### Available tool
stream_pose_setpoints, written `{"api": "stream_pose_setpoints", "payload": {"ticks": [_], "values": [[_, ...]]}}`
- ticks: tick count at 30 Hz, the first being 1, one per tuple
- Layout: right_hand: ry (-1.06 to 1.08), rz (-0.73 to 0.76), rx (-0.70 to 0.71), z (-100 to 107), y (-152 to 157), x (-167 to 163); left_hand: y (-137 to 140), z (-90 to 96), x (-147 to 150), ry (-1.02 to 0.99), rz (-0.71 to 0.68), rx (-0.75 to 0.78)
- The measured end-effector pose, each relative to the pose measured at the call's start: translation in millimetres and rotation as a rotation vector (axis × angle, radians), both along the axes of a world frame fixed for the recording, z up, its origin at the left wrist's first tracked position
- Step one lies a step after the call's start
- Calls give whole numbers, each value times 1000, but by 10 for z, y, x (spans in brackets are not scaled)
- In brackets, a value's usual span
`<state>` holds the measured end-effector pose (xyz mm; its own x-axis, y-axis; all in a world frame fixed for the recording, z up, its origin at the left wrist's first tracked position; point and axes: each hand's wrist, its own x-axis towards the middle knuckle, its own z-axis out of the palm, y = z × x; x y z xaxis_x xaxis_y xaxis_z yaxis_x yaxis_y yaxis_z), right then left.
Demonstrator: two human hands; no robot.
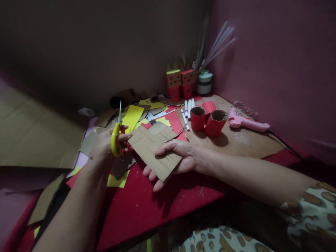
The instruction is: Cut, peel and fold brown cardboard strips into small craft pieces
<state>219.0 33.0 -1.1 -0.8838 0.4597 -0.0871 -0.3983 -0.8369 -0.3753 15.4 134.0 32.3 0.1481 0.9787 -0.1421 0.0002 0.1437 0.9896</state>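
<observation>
A flat piece of brown cardboard (153,148) rests across my right hand (178,155), with the thumb on top and the fingers beneath it. My left hand (110,140) is wrapped around yellow-handled scissors (116,140), whose blades point up and away from me. One left fingertip reaches to the cardboard's left corner; whether it touches cannot be made out. Below the hands lie a dark corrugated scrap (123,164) and a yellow paper scrap (118,180) on the red table cover (157,217).
Red-covered tubes (215,124), white markers (189,108) and a pink glue gun (245,120) occupy the right side. Two box-headed figures (174,84) and a lidded jar (204,83) stand at the back. Yellow paper (132,117) lies behind the hands; a large cardboard sheet (42,129) rises at left.
</observation>
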Motion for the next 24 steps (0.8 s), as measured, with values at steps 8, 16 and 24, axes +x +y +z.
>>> {"api": "stream_pose_setpoints", "payload": {"ticks": [8,16,24], "values": [[-2,11,84,-41,19,-12,-31,48,28,74,-21,110],[-131,-90,329,-107,7,9,-156,119,32,-11,-58,199],[-330,-160,492,7,-30,67,-275,324,-29,-200,-63,318]]}}
